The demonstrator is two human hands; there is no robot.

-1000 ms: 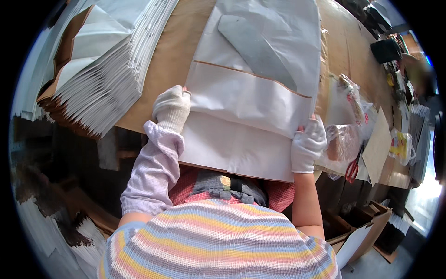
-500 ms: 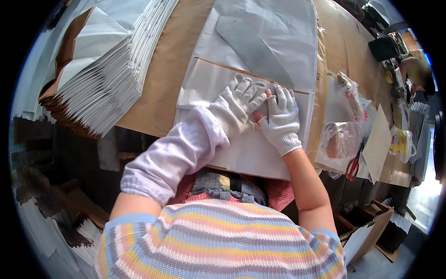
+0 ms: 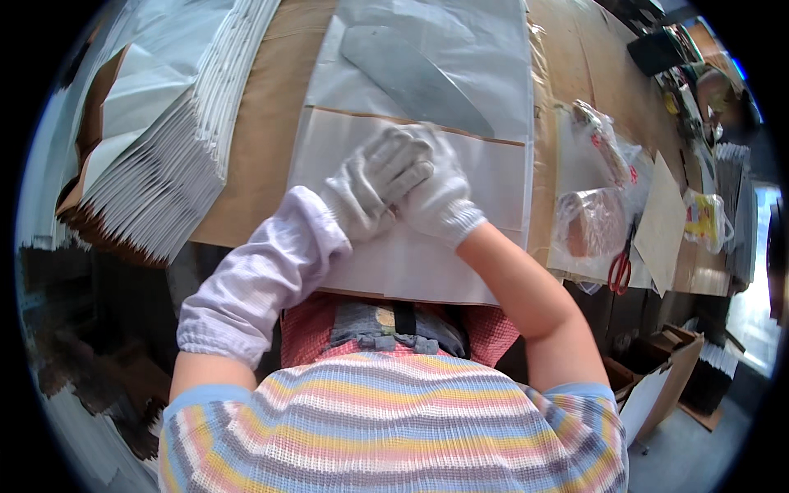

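A white paper sack [image 3: 427, 271] with a brown inner edge lies in front of me, its near end folded up into a flap. My left hand [image 3: 370, 181], in a white knit glove and a pale sleeve cover, rests on this flap, its outstretched fingers lying over the right hand. Flat on the flap beside it is my right hand [image 3: 440, 193], also gloved, its fingers stretched away from me and partly covered and blurred. Neither hand shows anything in its grip. Beyond the brown edge lies a grey flat plate [image 3: 415, 82] with an angled end.
At the left stands a thick fanned stack of folded white paper sacks [image 3: 156, 156]. Brown paper [image 3: 267, 99] covers the table. To the right lie a clear plastic bag [image 3: 590, 222], red-handled scissors [image 3: 620, 267] and a pale card [image 3: 659, 222]. A person [image 3: 715, 94] is at the far right.
Both hands have come together; the right has moved left across the flap, and the left hand's fingers now overlap it. The whole view has shifted slightly.
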